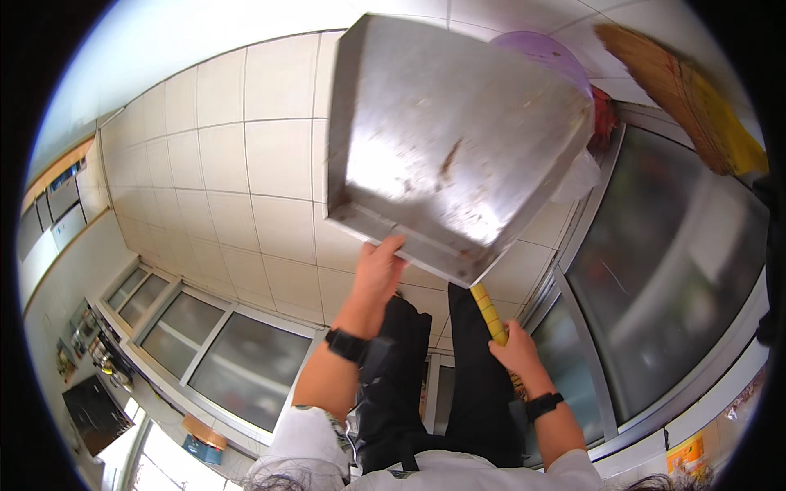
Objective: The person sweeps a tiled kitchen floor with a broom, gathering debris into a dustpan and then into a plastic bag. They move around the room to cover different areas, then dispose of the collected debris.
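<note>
A deep square metal tray [430, 123] hangs in the air before me, tilted so that its inside faces me. Brown stains and specks mark its bottom. My left hand [382, 267] grips the tray's near wall, thumb on the inner side. Lower right, my right hand [519, 348] is closed around a yellow handle [488, 310] with thin coloured lines. The upper end of that handle meets the tray's near right corner; whatever lies beyond is hidden behind the tray. A dark band sits on each wrist.
Pale floor tiles [279, 153] spread out on the left. Cabinets with sliding glass doors [663, 258] flank me at right and at left [245, 350]. Behind the tray are a purple plastic basin [546, 52], a red object [603, 119] and a whitish plastic bag [577, 178]. Brown cardboard [663, 86] lies upper right.
</note>
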Tool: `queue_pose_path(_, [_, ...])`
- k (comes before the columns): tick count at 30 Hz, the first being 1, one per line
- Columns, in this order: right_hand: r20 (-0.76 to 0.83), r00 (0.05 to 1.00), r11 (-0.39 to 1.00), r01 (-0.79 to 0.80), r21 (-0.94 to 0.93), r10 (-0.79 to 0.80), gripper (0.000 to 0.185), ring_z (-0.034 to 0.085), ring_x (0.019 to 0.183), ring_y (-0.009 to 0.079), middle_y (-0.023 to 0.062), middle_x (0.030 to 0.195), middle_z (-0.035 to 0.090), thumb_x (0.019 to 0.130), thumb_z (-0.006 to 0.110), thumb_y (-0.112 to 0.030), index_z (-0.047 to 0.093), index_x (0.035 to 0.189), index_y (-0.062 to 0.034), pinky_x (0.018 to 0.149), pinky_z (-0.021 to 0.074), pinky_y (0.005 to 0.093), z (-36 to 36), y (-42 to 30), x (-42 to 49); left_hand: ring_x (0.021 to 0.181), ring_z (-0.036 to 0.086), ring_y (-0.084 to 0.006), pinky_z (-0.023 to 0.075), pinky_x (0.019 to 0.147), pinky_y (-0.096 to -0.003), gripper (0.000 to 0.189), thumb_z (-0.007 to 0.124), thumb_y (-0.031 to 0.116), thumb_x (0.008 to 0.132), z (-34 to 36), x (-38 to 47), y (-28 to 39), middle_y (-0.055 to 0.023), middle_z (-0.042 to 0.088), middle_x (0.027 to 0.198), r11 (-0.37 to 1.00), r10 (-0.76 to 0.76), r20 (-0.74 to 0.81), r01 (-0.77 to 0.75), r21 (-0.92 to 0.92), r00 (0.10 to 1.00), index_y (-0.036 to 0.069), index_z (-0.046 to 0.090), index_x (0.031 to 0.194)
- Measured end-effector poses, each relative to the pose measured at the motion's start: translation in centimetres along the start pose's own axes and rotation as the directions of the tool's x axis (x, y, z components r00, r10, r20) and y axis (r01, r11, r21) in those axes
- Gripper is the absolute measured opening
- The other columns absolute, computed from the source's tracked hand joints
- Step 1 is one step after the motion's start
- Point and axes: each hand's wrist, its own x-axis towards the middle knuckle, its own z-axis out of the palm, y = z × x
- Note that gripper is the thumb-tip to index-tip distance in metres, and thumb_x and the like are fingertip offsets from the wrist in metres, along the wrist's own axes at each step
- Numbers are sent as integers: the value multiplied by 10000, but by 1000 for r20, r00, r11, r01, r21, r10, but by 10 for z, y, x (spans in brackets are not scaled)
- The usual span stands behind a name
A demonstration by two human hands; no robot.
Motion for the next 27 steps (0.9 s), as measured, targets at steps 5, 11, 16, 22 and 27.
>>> queue_pose_path(5, [-226,966,972,75,-223,-127,529,549,954,374,203,1072,532,722,586,-170,410,1203,-36,786,464,454,26,-28,30,733,574,-144,436,542,-270,250,608,83,792,-174,-50,27,-55,585,895,982,123,-265,-79,173,956,-1,521,1011])
queue_pose_path(11, [-313,926,953,125,-277,-213,602,544,927,395,200,1055,546,751,554,-113,355,1320,-119,778,460,456,37,-76,4,693,571,-151,486,556,-288,292,595,142,766,-388,-48,-10,-65,585,846,937,149,-496,37,346,855,-24,534,998])
queue_pose_path(16, [-240,962,958,63,-279,-133,610,573,887,408,230,1007,585,795,566,-94,320,1353,-107,740,475,406,53,-116,-25,740,607,-198,532,628,-318,317,557,152,778,-487,7,-79,-100,603,865,933,88,-547,124,339,832,-50,543,1023])
queue_pose_path(22, [-195,974,847,-5,-532,-117,615,585,830,423,248,918,597,789,578,-81,322,1347,-100,696,482,404,98,-128,-47,724,618,-215,545,614,-342,315,517,135,783,-530,81,-138,-129,602,873,916,74,-538,156,371,840,-78,537,1013])
queue_pose_path(27, [-171,985,813,-80,-577,-24,618,604,799,401,237,922,604,760,590,-60,349,1329,-71,711,487,392,98,-118,-112,714,617,-222,546,605,-350,304,515,139,784,-544,104,-158,-142,604,860,918,80,-542,149,366,836,-77,541,997])
